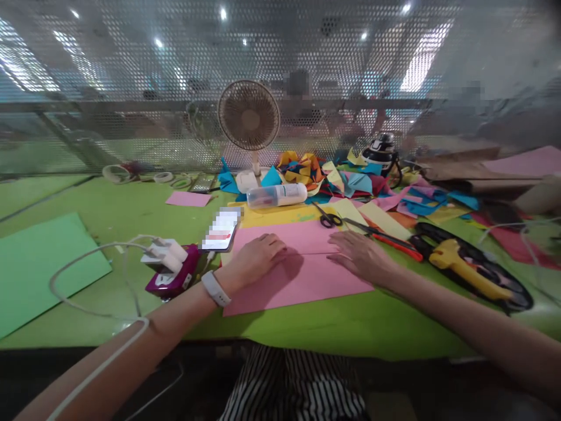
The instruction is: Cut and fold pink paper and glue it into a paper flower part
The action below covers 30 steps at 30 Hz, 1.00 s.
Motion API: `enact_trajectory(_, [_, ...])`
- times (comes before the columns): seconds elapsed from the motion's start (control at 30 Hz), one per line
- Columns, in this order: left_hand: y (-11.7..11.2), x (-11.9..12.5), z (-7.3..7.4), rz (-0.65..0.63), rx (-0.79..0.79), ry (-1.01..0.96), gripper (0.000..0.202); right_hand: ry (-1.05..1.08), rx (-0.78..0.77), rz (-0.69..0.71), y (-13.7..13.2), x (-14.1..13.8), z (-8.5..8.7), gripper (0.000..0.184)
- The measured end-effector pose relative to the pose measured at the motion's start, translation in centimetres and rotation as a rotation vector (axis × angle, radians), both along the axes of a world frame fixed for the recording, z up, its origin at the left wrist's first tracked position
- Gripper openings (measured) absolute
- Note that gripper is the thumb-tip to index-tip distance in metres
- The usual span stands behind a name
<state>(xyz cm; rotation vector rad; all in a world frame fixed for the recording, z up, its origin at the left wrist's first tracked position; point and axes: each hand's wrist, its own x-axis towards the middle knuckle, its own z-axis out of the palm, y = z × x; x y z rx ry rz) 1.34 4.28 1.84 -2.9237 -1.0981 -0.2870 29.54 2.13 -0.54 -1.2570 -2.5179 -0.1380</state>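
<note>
A pink paper sheet (302, 280) lies on the green table (333, 327) in front of me, with a fold line running across it. My left hand (256, 257) rests on its left part, fingers curled down against the paper. My right hand (359, 251) lies flat on its right part, fingers stretched toward the fold line. A white band sits on my left wrist. Neither hand holds anything.
A phone (221, 231) and a purple charger with white cable (173, 272) lie left. A green sheet (39, 263) is far left. Scissors (328, 217), a plastic bottle (276, 195), a fan (249, 117), a yellow glue gun (464, 266) and several coloured paper scraps (350, 181) crowd the back right.
</note>
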Motion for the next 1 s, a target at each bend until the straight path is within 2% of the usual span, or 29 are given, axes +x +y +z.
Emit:
enact_trajectory(0.07, [0.5,-0.3,-0.3,-0.037,-0.006,0.015,0.023,-0.032,0.031,0.115,1.3,-0.6,0.0,0.028])
enact_trajectory(0.17, [0.7,-0.7,-0.3,-0.082,0.009,0.065,0.019,-0.124,0.048,0.234,2.5,-1.4,0.0,0.021])
enact_trajectory(0.33, [0.6,-0.7,-0.7,-0.126,0.113,0.186,0.018,-0.242,0.131,0.261,2.1,-2.2,0.4,0.023])
enact_trajectory(0.47, [0.8,-0.4,-1.1,-0.093,0.121,0.124,0.016,-0.24,0.105,0.231,1.5,-2.3,0.6,0.022])
enact_trajectory(0.57, [1.0,-0.3,-1.3,-0.044,0.099,0.018,0.018,-0.181,0.064,0.208,1.6,-2.2,0.4,0.022])
enact_trajectory(0.7, [1.3,-0.3,-1.4,-0.038,0.052,-0.037,0.018,-0.081,0.04,0.175,2.0,-2.0,-0.1,0.023])
enact_trajectory(0.83, [1.4,-0.2,-1.2,0.037,-0.037,-0.131,0.02,0.014,0.007,0.116,2.3,-2.1,-0.4,0.024])
enact_trajectory(1.0, [1.9,0.1,-0.8,0.155,-0.209,-0.297,0.014,0.175,-0.132,-0.026,2.5,-2.3,0.0,0.015])
